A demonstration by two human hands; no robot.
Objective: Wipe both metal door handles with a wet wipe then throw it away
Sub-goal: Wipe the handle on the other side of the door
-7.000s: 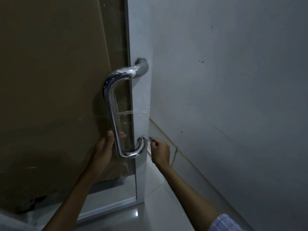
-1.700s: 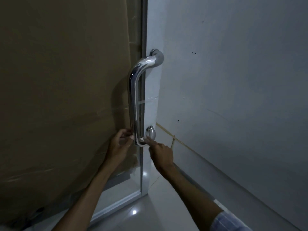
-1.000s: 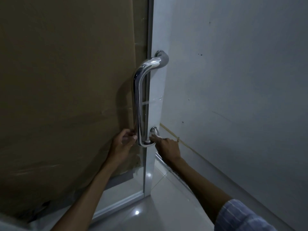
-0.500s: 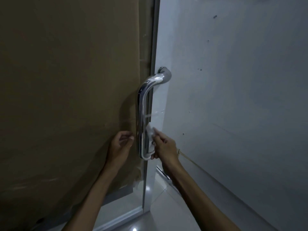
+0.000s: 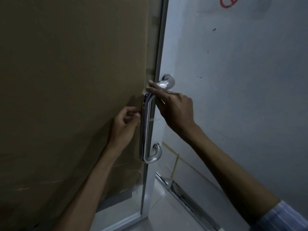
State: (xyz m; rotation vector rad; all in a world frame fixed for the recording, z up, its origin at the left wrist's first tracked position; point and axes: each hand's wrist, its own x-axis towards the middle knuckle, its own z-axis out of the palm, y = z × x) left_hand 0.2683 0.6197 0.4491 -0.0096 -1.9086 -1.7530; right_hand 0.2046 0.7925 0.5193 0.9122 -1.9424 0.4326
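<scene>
Wet wipe (image 5: 161,84) pressed by right hand (image 5: 173,107) on handle (image 5: 146,130), twelve o'clock bend. Left hand (image 5: 124,124) curled at nine o'clock, contents unclear. Wiping underway; disposal remains.

arms: 2, bare forearms | right sleeve (image 5: 283,217): blue-and-white striped, pushed up | left: no sleeve visible

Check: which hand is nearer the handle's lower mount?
Left. The left hand sits beside the handle at mid-bar; the right hand is up at the top bend.
</scene>
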